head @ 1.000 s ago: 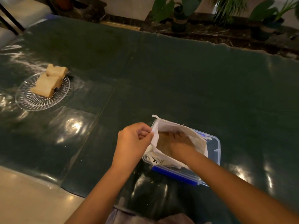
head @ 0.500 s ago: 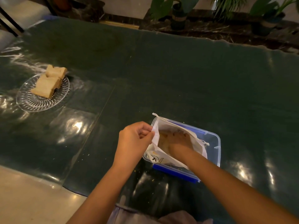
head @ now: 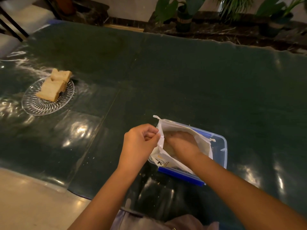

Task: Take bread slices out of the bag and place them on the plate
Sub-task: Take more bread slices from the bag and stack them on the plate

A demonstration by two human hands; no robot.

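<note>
A white bag (head: 167, 161) sits inside a clear plastic box (head: 221, 146) with blue clips, near the front edge of the dark green table (head: 182, 80). The bag's mouth is held open. The left hand (head: 140, 143) pinches the near-left edge of the mouth between thumb and fingertips, a tight closed grip on the bag. The right hand (head: 181, 141) is down inside the bag, resting on pale bread there; whether its fingers have closed on a slice cannot be told, since the bag's wall and the hand itself hide them.

Well apart to the far left stands a ribbed glass plate (head: 34, 107). It carries two bread slices (head: 53, 87), one overlapping the other, the farther one reaching over the plate's rim.

Against the pictures from a second and half a second ago, little differs: the left hand pinches the same edge, the right hand stays in the bag at much the same depth, and the plate holds the same two slices.
</note>
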